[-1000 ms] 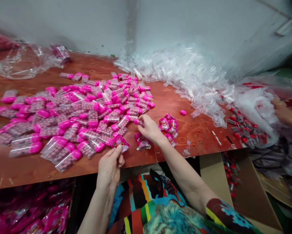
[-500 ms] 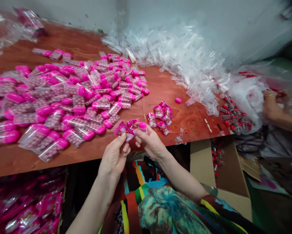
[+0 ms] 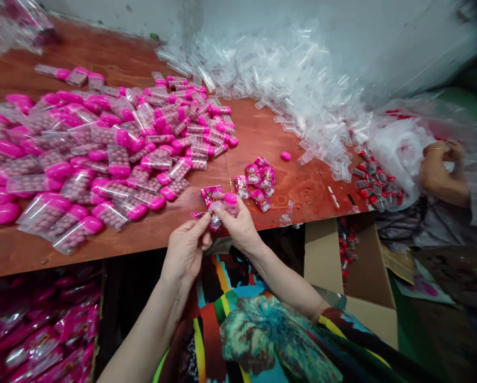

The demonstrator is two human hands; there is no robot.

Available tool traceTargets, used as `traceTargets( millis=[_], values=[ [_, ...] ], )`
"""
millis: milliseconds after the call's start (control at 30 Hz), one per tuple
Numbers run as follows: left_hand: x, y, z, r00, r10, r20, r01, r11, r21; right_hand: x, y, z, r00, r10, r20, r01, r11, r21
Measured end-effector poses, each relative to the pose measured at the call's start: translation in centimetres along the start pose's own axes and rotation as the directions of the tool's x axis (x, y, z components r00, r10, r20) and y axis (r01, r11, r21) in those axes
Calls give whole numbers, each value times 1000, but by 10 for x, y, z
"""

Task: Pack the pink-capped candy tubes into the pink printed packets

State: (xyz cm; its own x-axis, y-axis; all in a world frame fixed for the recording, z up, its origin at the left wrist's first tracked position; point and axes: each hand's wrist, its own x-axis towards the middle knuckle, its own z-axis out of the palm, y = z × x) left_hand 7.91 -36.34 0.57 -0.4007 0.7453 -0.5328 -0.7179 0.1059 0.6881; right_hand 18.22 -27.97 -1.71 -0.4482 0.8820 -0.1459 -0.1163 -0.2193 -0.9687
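My left hand (image 3: 187, 250) pinches a small pink printed sachet (image 3: 211, 197) at the front edge of the red-brown table (image 3: 102, 242). My right hand (image 3: 238, 226) meets it from the right, gripping a clear candy tube with a pink cap (image 3: 229, 201) against the sachet. Both hands sit close together just above the table edge. A small cluster of more pink sachets (image 3: 258, 183) lies just beyond my right hand. A wide spread of filled pink-capped tubes (image 3: 102, 143) covers the table to the left.
A heap of empty clear tubes (image 3: 286, 80) piles against the back wall. One loose pink cap (image 3: 285, 156) lies alone. Another person's hands (image 3: 441, 165) work at the right near red-capped tubes (image 3: 376, 181). A cardboard box (image 3: 353, 276) stands below; pink packs (image 3: 39, 330) fill a bin lower left.
My right hand picked a pink-capped tube from the pile and drew back to the table edge. My left hand brought its sachet up to meet it. The view tilted downward.
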Motion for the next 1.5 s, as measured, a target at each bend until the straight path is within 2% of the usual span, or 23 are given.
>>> traceTargets(
  millis=[200, 367, 467, 567, 700, 833, 1067, 1233, 1267, 1400, 1433, 1500],
  values=[
    [-2, 1, 0, 997, -60, 40, 63, 996, -56, 3, -9, -3, 997, 41, 62, -36, 996, -86],
    [1, 4, -4, 995, -62, -78, 48, 984, -172, -2, -21, -15, 969, 188, 162, -215, 962, 170],
    [3, 3, -4, 989, -77, -130, 46, 973, -228, -14, -21, -21, 947, 228, 227, -276, 938, 209],
    [5, 1, -3, 987, -68, -148, 28, 967, -254, -28, -12, -21, 966, 203, 161, -220, 971, 97],
    [5, -4, -2, 990, -37, -136, 7, 977, -215, -38, 2, -17, 998, 36, 42, -32, 996, -77],
    [3, -8, -3, 997, 19, -75, -28, 992, -120, -41, 7, -15, 998, -61, 28, 65, 986, -151],
    [0, -7, -2, 997, 4, 75, -3, 1000, -15, -39, 7, -15, 995, 1, 104, 2, 1000, -25],
    [1, -5, -3, 985, -63, 163, 59, 998, 34, -38, 5, -19, 939, 181, 294, -226, 966, 125],
    [1, -6, -3, 983, -71, 168, 65, 997, 41, -39, 6, -20, 939, 174, 297, -214, 971, 108],
    [3, -8, -3, 987, -102, 128, 101, 995, 15, -41, 10, -21, 973, 4, 231, 18, 995, -97],
    [3, -8, -3, 984, -116, 134, 115, 993, 11, -41, 10, -22, 973, 6, 230, 20, 994, -110],
    [3, -8, -4, 973, -151, 173, 149, 989, 23, -40, 10, -24, 962, 82, 260, -68, 996, -64]
  ],
)
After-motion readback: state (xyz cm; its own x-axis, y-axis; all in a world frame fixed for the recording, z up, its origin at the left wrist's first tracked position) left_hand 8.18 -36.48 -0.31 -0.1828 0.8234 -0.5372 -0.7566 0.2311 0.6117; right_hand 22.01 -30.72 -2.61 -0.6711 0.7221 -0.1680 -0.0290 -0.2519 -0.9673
